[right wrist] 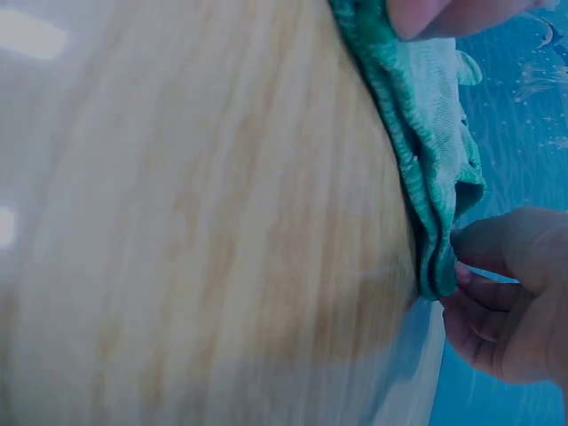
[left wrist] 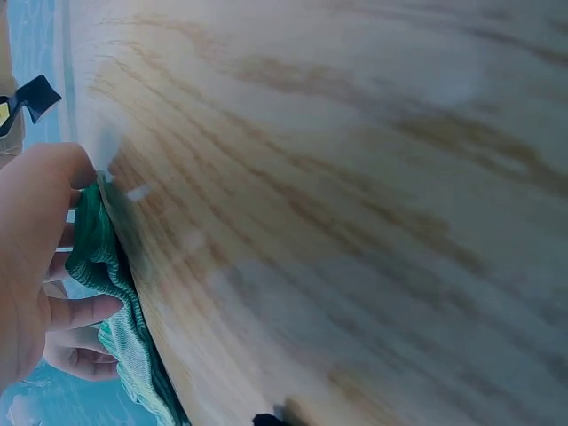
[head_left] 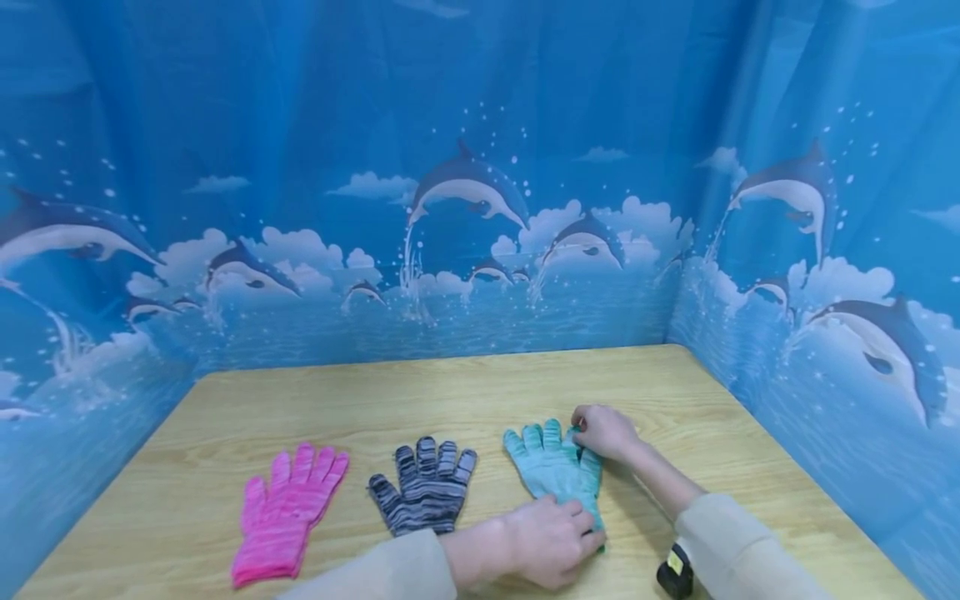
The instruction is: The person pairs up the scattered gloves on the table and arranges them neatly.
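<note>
A mint-green knitted glove (head_left: pixel 553 473) lies palm-down or palm-up, I cannot tell which, at the right of the table, its fingers pointing away. My left hand (head_left: pixel 551 540) is at its cuff end, fingers curled over the edge; the left wrist view shows the darker green cuff (left wrist: pixel 89 240) between thumb and fingers. Farther up, my right hand (head_left: pixel 606 432) pinches one of the glove's fingers on the right side. In the right wrist view that hand (right wrist: pixel 519 297) holds the glove's edge (right wrist: pixel 439 257) between thumb and fingertips.
A black-and-grey striped glove (head_left: pixel 427 487) lies left of the green one, partly behind my left forearm. Farther left is a pink glove (head_left: pixel 288 512). Dolphin-printed blue curtains (head_left: pixel 360 108) stand around the wooden table (head_left: pixel 420 392). A black device (head_left: pixel 675 573) sits at the right wrist.
</note>
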### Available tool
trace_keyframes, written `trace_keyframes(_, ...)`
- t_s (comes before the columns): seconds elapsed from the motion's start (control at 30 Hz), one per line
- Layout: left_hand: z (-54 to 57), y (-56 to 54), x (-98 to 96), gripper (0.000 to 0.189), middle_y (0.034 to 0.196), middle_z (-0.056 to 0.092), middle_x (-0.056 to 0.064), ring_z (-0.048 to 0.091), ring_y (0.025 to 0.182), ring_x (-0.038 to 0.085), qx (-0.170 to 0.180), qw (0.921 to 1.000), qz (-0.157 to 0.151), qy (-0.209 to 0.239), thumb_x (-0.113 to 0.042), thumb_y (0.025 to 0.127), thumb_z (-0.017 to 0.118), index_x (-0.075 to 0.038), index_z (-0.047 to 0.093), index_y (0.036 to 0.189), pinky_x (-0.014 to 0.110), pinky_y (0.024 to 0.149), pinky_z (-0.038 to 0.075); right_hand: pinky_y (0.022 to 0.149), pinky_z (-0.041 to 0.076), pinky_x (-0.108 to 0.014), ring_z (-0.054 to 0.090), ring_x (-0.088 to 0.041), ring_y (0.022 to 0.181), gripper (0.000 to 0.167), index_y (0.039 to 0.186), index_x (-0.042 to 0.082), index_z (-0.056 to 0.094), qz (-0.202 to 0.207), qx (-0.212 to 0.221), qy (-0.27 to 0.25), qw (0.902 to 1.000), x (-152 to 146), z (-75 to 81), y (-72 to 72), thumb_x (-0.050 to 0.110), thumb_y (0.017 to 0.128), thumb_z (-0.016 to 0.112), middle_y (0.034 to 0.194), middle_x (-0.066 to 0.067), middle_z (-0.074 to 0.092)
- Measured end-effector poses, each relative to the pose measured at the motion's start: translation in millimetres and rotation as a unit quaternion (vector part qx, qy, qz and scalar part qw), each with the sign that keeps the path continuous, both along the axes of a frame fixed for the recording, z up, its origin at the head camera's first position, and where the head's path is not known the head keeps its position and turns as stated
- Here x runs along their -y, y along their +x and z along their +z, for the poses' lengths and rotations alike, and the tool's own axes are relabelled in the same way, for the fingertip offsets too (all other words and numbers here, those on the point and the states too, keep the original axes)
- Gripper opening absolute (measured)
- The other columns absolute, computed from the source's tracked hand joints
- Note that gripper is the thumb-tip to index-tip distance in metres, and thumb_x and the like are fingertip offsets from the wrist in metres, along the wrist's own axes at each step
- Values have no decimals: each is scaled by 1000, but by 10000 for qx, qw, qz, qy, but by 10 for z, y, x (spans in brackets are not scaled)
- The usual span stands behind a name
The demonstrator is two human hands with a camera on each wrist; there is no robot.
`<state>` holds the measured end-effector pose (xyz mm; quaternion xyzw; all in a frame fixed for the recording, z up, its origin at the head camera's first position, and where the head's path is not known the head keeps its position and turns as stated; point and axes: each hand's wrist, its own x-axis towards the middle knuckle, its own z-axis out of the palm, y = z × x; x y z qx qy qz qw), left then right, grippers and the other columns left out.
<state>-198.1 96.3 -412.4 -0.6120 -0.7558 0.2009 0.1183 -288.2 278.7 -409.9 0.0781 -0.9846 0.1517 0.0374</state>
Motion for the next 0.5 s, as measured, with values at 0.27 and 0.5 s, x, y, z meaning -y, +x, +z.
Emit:
trace_keyframes(0.27, 1, -2, -8, 47, 115, 51, -11, 47, 104, 3, 137, 9999, 30, -57, -44, 91, 49, -25, 47, 133, 23, 77, 45, 58, 46, -34, 57, -19, 68, 16, 85, 7, 67, 223, -860, 41, 9960, -27, -24, -4, -3, 76, 58, 75, -2, 59)
trace_keyframes(0.5, -13, -9, -3, 43, 110, 52, -12, 47, 100, 3, 79, 9999, -88, 78, -43, 91, 49, -25, 50, 130, 22, 72, 44, 60, 49, -36, 60, -22, 73, 14, 85, 8, 67, 589, -1341, 523, 9878, -13, -22, -30, -2, 79, 59, 79, -5, 61)
